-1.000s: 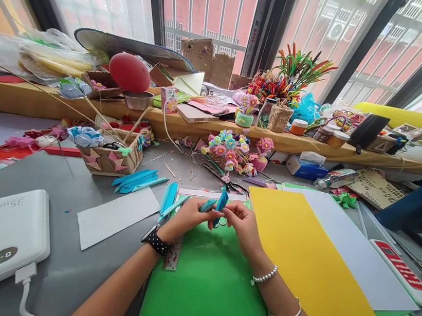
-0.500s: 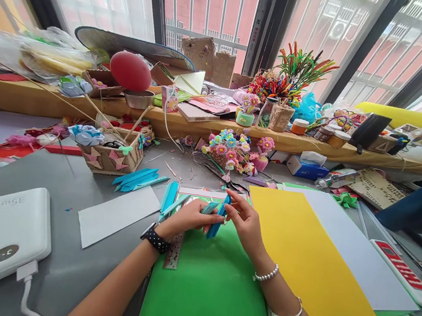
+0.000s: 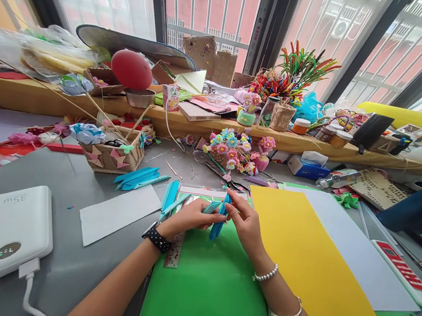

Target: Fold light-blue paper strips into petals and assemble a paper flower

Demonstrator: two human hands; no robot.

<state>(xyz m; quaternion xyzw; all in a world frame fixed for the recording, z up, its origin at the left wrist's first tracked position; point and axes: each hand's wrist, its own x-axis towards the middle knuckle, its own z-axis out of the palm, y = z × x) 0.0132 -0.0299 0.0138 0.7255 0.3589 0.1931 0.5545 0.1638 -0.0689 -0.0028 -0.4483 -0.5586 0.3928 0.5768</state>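
Observation:
Several blue folded paper strips [image 3: 217, 230], pressed together in a bundle, are pinched between both hands above a green sheet [image 3: 209, 292]. My left hand [image 3: 191, 215] is closed on them from the left, and a lighter teal folded end sticks up by its thumb. With thumb and fingertips, my right hand [image 3: 244, 219] grips the bundle's upper right side. Beside my left wrist lie more blue folded strips [image 3: 170, 196], and a further pile of blue folded paper [image 3: 138, 178] rests farther left. A patterned ruler [image 3: 174, 251] lies partly under my left wrist.
A white paper rectangle [image 3: 120, 215] and a white power bank [image 3: 9, 238] with its cable lie left. Yellow sheets [image 3: 311, 254] cover the right side. Behind stand a cardboard basket [image 3: 112, 158], craft flowers [image 3: 231, 148], scissors [image 3: 236, 184] and a tissue box [image 3: 308, 168].
The blue bundle has turned slightly more upright between my hands, its lower end shifting a little right. Both hands stay in nearly the same place.

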